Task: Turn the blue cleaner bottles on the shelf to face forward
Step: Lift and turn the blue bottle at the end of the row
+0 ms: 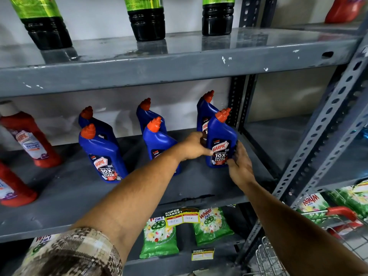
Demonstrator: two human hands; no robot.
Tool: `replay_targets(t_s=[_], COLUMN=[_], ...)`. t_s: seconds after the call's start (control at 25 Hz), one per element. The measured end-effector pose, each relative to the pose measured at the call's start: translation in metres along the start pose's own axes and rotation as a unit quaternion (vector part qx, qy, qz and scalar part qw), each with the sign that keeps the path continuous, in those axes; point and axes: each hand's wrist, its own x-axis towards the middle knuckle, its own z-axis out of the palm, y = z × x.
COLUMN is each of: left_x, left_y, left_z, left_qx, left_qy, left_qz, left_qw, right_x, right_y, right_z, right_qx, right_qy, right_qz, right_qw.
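Several blue cleaner bottles with orange caps stand on the grey middle shelf [199,180]. The front right bottle [220,140] shows its label to me; my left hand [194,146] grips its left side and my right hand [240,162] holds its right side and base. Another blue bottle [205,110] stands just behind it. The front left bottle [103,154] has its label forward. My left forearm partly covers the front middle bottle [157,138], whose label shows at its lower left. Two more blue bottles [91,120] [147,112] stand at the back.
Red cleaner bottles [29,140] stand at the shelf's left. Dark bottles with green labels [147,18] are on the shelf above. Green detergent packets [159,238] lie below. A perforated upright [322,136] and a wire trolley with a red handle [340,213] are at the right.
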Motion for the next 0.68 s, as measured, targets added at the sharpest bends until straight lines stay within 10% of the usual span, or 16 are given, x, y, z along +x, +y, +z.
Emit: replay_targets(t_s=[0.68], left_x=[-0.005], left_y=[-0.029], left_z=[0.030], left_qx=[-0.007], left_qy=[0.098], left_qz=[0.003], left_qw=[0.995], right_x=[0.015], right_y=[-0.005], right_z=[-0.005], right_qx=[0.039], right_qy=[0.024], right_qz=[0.062], right_qw=[0.997])
